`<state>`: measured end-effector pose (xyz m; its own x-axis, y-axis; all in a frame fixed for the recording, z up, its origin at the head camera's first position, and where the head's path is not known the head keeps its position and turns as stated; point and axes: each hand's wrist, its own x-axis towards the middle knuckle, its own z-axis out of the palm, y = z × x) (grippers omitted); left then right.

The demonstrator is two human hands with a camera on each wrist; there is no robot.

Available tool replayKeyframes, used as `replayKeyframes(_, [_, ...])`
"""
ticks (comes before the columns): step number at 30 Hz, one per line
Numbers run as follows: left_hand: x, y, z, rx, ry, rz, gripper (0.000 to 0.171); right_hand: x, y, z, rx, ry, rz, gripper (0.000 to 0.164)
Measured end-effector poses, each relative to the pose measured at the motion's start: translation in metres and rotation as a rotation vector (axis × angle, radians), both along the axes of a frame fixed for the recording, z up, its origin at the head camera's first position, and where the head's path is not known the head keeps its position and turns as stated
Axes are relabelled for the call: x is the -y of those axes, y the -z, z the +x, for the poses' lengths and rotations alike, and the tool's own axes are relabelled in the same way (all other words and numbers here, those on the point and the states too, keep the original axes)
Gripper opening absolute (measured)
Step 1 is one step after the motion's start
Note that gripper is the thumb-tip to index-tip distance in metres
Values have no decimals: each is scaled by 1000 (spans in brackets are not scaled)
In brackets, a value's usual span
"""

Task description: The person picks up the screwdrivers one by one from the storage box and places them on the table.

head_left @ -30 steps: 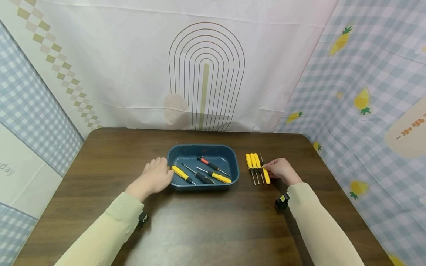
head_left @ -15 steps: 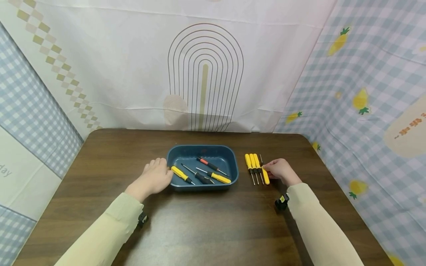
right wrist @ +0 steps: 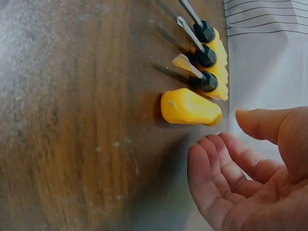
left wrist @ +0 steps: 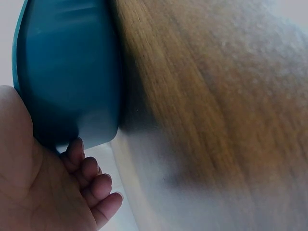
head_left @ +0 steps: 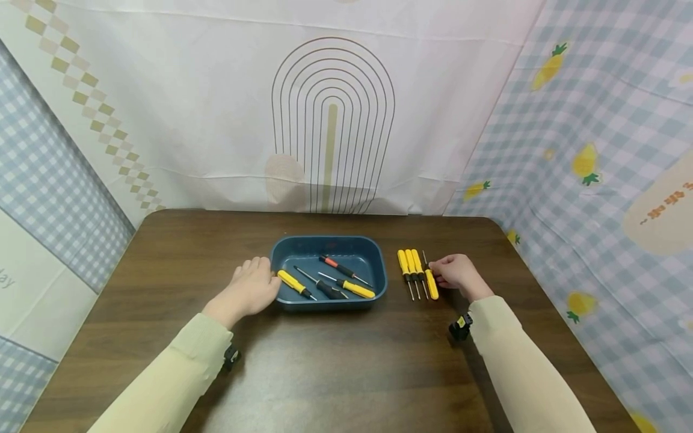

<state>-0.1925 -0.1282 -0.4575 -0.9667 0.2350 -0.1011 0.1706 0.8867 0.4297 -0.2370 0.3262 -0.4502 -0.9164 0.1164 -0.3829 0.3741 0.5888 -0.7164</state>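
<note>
My right hand [head_left: 457, 273] is beside a yellow-handled screwdriver [head_left: 431, 285] on the table. In the right wrist view, thumb and fingers are apart, and a small gap separates them from its yellow handle [right wrist: 190, 107]. This screwdriver points away from me; the yellow-and-black screwdrivers [head_left: 411, 264] lined up at its left point toward me. At the left end of a blue box [head_left: 330, 305], my left hand [head_left: 254, 285] holds the rim, its fingers curled by the outer wall [left wrist: 72, 72]. The thumb's exact contact is hard to make out.
Inside the box lie two yellow screwdrivers [head_left: 292, 280] [head_left: 357, 290], a black one [head_left: 330, 291] and a red-and-black one [head_left: 338, 266]. The brown wooden table [head_left: 346, 367] extends around it. A white patterned cloth [head_left: 216, 120] hangs behind the far edge, with checked cloth [head_left: 622, 198] on the right.
My right hand has let go of the yellow screwdriver's handle and moved slightly away from it, up and to the right. The left hand stays at the box.
</note>
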Motion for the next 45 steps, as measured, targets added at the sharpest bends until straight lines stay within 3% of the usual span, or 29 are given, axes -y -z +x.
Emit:
replayKeyframes(15, [-1, -2, 0, 1, 10, -2, 36, 6, 2, 1, -3, -27, 27, 28])
replayKeyframes(23, [-1, -1, -1, 1, 7, -3, 34, 4, -1, 1, 13, -5, 15, 39])
replayKeyframes(29, [-1, -3, 0, -5, 10, 0, 34, 4, -6, 0, -111, 13, -43, 59])
replayKeyframes(34, [-1, -4, 1, -5, 8, -2, 34, 13, -12, -6, -218, -34, -162, 75])
replayKeyframes(45, [1, -2, 0, -2, 8, -8, 36, 56, -35, -7, -272, -157, -252, 68])
